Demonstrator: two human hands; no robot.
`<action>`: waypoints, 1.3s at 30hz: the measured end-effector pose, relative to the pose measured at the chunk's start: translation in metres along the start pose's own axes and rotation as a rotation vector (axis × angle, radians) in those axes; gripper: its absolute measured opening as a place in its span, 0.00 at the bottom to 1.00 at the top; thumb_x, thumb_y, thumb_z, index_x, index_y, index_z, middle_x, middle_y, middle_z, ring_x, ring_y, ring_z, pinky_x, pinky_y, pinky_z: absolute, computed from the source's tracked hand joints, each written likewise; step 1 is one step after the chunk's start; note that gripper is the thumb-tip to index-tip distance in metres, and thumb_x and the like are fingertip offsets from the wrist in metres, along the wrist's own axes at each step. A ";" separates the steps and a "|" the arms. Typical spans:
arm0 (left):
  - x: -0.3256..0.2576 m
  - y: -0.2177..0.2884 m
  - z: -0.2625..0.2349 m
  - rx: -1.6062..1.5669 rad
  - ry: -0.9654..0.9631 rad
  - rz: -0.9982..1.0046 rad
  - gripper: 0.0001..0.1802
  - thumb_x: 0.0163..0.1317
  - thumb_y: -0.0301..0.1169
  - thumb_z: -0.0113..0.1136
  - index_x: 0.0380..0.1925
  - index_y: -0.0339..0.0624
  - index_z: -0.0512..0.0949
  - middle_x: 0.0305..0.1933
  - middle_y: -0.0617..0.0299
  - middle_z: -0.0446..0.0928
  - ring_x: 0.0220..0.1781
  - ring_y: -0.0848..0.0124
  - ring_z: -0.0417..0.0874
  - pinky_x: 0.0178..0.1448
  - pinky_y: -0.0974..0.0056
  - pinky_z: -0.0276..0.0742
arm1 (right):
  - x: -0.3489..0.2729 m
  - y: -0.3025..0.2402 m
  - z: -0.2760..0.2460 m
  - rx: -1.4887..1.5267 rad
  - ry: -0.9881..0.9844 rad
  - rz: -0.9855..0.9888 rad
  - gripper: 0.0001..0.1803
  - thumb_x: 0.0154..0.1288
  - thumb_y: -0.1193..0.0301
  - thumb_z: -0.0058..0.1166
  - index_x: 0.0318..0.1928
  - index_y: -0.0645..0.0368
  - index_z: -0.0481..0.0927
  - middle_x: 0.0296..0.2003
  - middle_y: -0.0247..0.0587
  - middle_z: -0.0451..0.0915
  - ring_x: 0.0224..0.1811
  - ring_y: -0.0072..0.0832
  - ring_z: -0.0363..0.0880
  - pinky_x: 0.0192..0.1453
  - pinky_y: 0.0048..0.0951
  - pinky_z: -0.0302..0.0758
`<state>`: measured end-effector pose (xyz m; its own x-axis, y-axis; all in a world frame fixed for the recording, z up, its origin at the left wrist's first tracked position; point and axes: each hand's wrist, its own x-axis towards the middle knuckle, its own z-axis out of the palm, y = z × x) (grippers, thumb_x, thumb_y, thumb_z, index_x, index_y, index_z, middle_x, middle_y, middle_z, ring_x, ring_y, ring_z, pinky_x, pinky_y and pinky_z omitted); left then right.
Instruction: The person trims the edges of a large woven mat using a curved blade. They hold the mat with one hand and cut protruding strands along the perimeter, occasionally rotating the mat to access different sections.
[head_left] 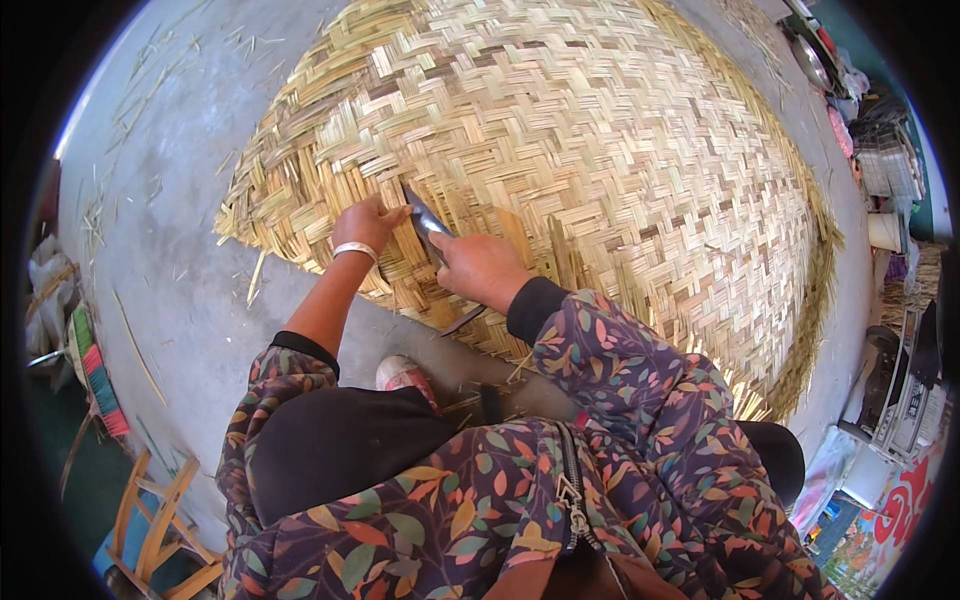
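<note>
Two bare hands are at work on the woven mat (640, 150), which lies on the grey floor (180, 180) in front of you and fills most of the upper and right part of the view. Your left hand (366, 224) is near the mat's close left edge, its thumb and fingers drawn together at the strips just beside the blade; you cannot tell from this angle whether a strip is pinched between them. Your right hand (482, 268) is closed around the dark knife (424, 213), thumb laid along it, with the tip pointing away from you over the weave. A white bracelet (356, 249) circles your left wrist (the sleeve ends well below it).

Below your right hand, a thin dark strip (463, 320) lies at the mat's near edge. Your red and white shoe (404, 376) stands on the floor just short of that edge. Loose straws (140, 95) are scattered at upper left, a wooden stool (158, 515) sits at lower left, and a pale bucket (884, 231) stands far right.
</note>
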<state>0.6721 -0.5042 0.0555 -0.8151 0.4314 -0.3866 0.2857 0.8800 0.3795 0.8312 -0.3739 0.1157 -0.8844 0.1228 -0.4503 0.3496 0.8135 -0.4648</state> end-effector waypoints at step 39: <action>-0.022 0.012 0.042 -0.772 0.127 0.176 0.15 0.58 0.36 0.69 0.32 0.32 0.81 0.33 0.62 0.79 0.35 0.70 0.80 0.40 0.65 0.75 | -0.093 0.041 -0.067 0.982 -0.533 0.404 0.34 0.63 0.69 0.54 0.71 0.51 0.66 0.18 0.23 0.60 0.14 0.12 0.56 0.18 0.18 0.66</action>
<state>0.7148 -0.4949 0.0335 -0.8549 0.4844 -0.1857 0.0240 0.3945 0.9186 0.9071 -0.3134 0.1898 -0.4964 -0.1706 -0.8511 0.8667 -0.0422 -0.4970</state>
